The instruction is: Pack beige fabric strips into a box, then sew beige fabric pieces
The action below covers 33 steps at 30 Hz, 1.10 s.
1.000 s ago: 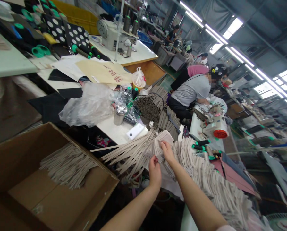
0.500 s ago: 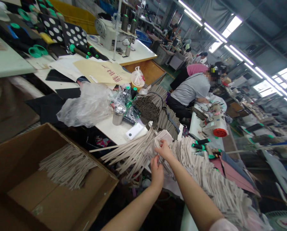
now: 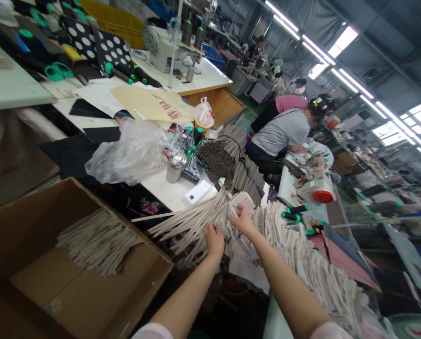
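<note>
At the near edge of the desk [image 3: 155, 193]: one beige fabric strip bundle [image 3: 240, 200], folded end on the desk side, loose tails [image 3: 191, 223] fanned past the edge towards the cardboard box [image 3: 173, 262].

Hands, two, bare. Right hand [image 3: 243, 222]: thumb and fingers closed on the bundle's near side. Left hand [image 3: 215, 239]: fingers bent at the root of the tails; whether a strip is pinched cannot be told.

Handling, as judged: light, soft, limp, not fragile; layers apt to slip and tails to tangle. Best hold: the thick folded part, tails gathered close to it.

Adjoining, right: a long row of folded beige strips [image 3: 312, 259], crowding that side. Behind: tied grey-brown strips [image 3: 215, 160]. Left along the desk: white device [image 3: 198, 192], metal tin [image 3: 176, 168], clear plastic bag [image 3: 127, 150].

Room: a dark gap between desk edge and box rim, partly bridged by tails; box open-topped, beige strips [image 3: 97, 241] lying against its desk-side wall, bare cardboard floor nearer the wearer.
</note>
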{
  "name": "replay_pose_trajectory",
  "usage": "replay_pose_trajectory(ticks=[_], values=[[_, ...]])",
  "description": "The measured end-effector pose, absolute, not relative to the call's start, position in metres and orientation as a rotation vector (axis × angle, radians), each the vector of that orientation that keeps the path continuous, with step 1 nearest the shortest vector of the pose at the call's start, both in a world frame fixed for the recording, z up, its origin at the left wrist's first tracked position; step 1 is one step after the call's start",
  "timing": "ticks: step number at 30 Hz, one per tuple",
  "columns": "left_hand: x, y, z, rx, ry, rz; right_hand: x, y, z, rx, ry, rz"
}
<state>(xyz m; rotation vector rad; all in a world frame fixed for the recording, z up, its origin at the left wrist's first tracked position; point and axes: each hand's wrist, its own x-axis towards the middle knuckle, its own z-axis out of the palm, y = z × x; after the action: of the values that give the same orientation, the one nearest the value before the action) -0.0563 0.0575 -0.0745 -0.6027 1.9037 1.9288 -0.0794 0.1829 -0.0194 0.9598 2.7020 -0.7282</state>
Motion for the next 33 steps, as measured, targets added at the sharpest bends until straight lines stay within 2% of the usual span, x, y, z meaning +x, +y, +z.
replay_pose_trajectory(ticks=[7, 13, 19, 24, 27, 33], values=[[-0.057, 0.06, -0.072, -0.407, 1.986, 1.852, -0.075, 0.19, -0.024, 1.004, 2.657, -1.026], [-0.042, 0.072, -0.061, -0.279, 1.993, 1.841, -0.071, 0.197, -0.032, 1.034, 2.661, -1.124], [-0.029, 0.085, -0.056, -0.127, 1.926, 1.872, -0.073, 0.192, -0.027, 1.078, 2.676, -1.073], [-0.018, 0.088, -0.051, 0.008, 1.977, 1.875, -0.079, 0.178, -0.022, 1.111, 2.746, -0.835], [-0.03, 0.078, -0.052, 0.028, 2.117, 1.752, -0.079, 0.173, -0.022, 1.097, 2.752, -0.734], [-0.096, 0.06, -0.068, -0.035, 2.319, 1.457, -0.075, 0.167, -0.024, 1.189, 2.751, -0.786]])
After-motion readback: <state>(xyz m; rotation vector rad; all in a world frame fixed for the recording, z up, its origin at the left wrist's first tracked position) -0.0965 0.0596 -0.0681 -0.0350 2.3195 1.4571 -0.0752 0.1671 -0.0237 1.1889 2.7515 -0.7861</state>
